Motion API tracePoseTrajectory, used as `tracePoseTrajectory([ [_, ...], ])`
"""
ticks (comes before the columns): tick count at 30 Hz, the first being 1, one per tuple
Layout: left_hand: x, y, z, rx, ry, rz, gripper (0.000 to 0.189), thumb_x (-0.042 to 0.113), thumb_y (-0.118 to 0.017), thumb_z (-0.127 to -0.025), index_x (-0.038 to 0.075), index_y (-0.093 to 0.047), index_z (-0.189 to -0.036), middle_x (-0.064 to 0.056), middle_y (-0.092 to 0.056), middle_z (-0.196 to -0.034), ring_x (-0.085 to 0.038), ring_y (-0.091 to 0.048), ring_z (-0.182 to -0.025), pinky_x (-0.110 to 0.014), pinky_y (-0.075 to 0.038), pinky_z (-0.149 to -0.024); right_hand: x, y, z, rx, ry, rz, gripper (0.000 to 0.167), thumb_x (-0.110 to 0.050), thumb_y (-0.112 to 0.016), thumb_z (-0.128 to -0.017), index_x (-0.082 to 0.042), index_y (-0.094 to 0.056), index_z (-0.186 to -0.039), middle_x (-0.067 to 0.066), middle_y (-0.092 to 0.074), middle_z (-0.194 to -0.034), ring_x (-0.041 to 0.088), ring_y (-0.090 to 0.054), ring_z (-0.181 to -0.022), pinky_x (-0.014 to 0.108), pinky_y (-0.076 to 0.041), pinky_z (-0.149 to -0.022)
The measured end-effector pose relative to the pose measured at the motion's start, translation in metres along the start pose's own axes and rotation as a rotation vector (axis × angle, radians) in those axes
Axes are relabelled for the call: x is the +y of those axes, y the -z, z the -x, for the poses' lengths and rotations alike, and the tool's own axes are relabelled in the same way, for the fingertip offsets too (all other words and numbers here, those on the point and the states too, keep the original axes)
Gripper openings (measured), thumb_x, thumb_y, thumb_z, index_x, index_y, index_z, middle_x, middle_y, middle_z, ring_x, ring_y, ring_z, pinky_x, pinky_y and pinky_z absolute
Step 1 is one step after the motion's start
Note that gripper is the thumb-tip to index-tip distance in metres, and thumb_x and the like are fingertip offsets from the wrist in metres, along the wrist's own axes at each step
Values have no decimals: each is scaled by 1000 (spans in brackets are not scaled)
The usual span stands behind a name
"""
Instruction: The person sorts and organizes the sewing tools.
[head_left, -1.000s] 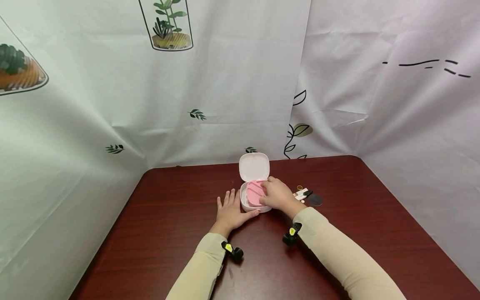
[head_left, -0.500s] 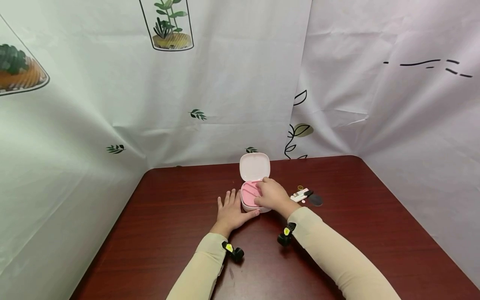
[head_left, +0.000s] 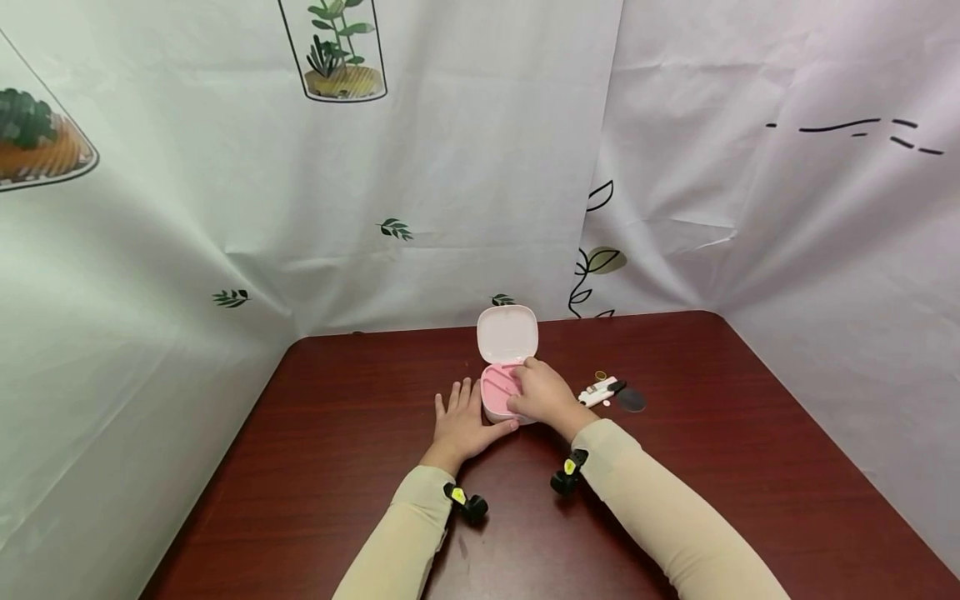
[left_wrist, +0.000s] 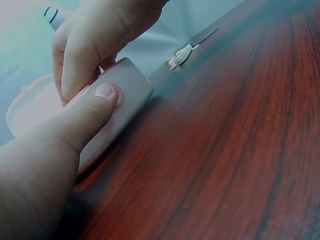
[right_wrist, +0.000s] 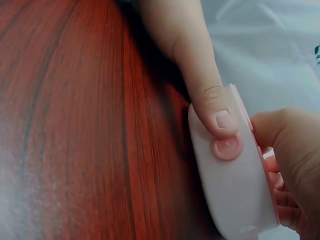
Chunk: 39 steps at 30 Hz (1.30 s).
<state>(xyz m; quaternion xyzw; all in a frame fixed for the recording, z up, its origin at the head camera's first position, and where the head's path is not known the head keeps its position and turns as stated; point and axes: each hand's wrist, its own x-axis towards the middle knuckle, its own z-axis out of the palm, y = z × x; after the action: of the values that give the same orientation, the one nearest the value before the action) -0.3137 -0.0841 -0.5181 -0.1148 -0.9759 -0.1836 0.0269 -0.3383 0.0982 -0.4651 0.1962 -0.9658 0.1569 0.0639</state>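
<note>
Box [head_left: 492, 417] is sitting near the far edge of the dark red table [head_left: 337, 458], and in the head view its white lid [head_left: 507, 335] is standing raised behind it, with a pink tray [head_left: 497, 392] lying inside. The left hand [head_left: 461, 427] is resting beside it, fingers straight and spread, thumb reaching along the front. The right hand [head_left: 547, 392] is gripping the tray between bent fingers and thumb. Off to the right, a yellow ring [head_left: 601, 372], a white object [head_left: 596, 393] and a dark disc [head_left: 632, 401] are lying close together. In the left wrist view, the left thumb is lying against the front wall, while the right fingers are curling down at the rim. In the right wrist view, the left thumb's tip is touching a round pink button [right_wrist: 228, 148], and the right thumb is resting at the tray's edge.
</note>
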Motion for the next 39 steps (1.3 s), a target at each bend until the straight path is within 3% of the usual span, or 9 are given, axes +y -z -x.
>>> tracePoseTrajectory([
  [11,0,3,1,-7,6,-4,108,84,-48,-84,11,-27,-161,-19,-26,-164,-37,-15,-154,-65,-4,-119,1,-3,8,81,21,-28,50,-28,-71,-84,-3,-68,-127,16,-61,-120,30,-60,-106,44,-52,-94],
  [17,1,2,1,-5,6,-3,109,85,-47,-83,10,-29,-160,-19,-26,-164,-38,-15,-154,-65,-4,-119,10,-2,23,311,92,-70,36,-31,-68,-92,-8,-71,-120,8,-64,-111,26,-62,-102,44,-53,-90],
  [20,0,1,1,1,2,5,110,86,-46,-83,10,-29,-160,-20,-26,-164,-37,-15,-154,-64,-4,-119,27,0,31,421,131,-129,29,-26,-68,-92,-7,-73,-113,8,-65,-107,28,-61,-102,46,-52,-91],
  [22,-1,-1,0,8,-2,13,111,87,-46,-82,10,-29,-160,-20,-26,-164,-37,-15,-154,-64,-3,-119,42,0,37,449,129,-168,26,-23,-69,-92,-6,-73,-111,8,-65,-106,28,-61,-102,47,-52,-90],
  [30,-6,-4,0,18,-7,16,116,92,-41,-79,10,-28,-160,-20,-25,-164,-37,-14,-154,-64,-2,-119,96,-4,60,387,81,-213,22,-16,-70,-88,-10,-73,-109,7,-64,-110,28,-57,-104,49,-49,-89],
  [39,-6,-4,-2,7,-3,14,115,92,-41,-79,14,-26,-162,-17,-23,-165,-36,-12,-155,-63,-2,-119,123,-2,72,354,64,-205,22,-13,-68,-83,-11,-75,-104,6,-63,-107,27,-54,-100,50,-45,-89],
])
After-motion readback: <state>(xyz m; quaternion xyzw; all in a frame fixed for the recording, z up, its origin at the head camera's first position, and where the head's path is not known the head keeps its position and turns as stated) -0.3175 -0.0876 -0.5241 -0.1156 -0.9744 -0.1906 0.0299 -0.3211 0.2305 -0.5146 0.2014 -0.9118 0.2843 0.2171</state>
